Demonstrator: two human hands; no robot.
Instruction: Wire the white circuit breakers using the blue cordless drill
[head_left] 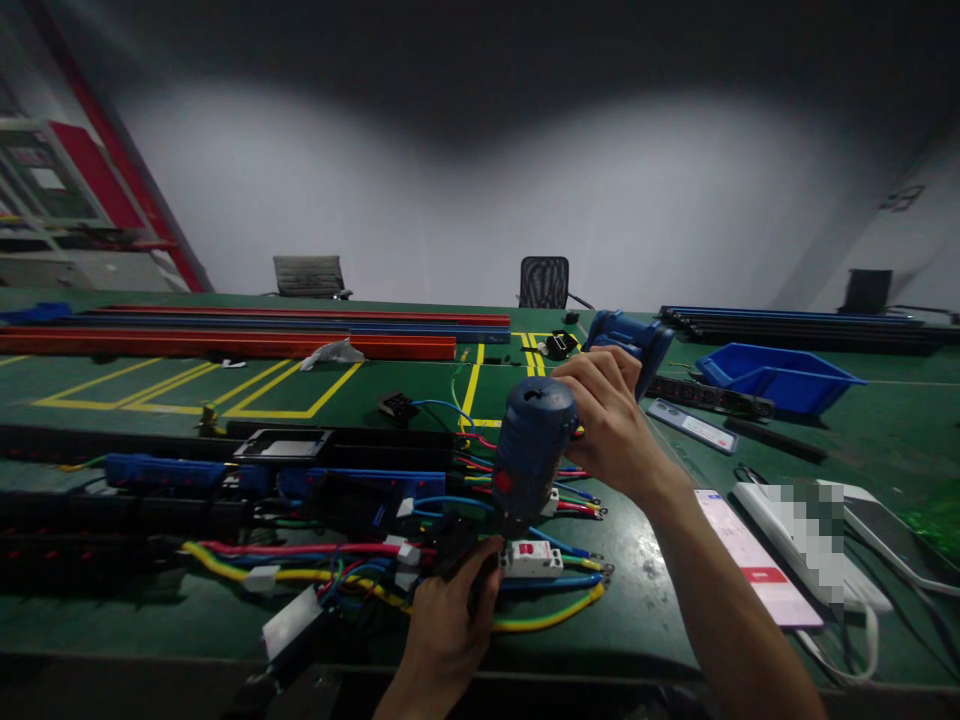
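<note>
My right hand (611,415) is wrapped round the handle of a blue cordless screwdriver (532,440), which points downward with its battery end toward the back. The driver's tip meets the work beside a white circuit breaker (534,560) with a red switch. My left hand (454,610) is closed on a small black part (454,545) just left of the breaker, directly under the driver. Where the tip touches is hidden. A red cable (300,550), blue leads and a yellow-green cable (547,622) run past my left fingers, with ring terminals on several wire ends.
Black housings with blue modules (165,472) lie to the left. Orange rails (390,347) stretch along the back. On the right are a blue bin (780,375), a power strip (712,397), a lit phone (757,565) and a white power bank (780,530) with cables.
</note>
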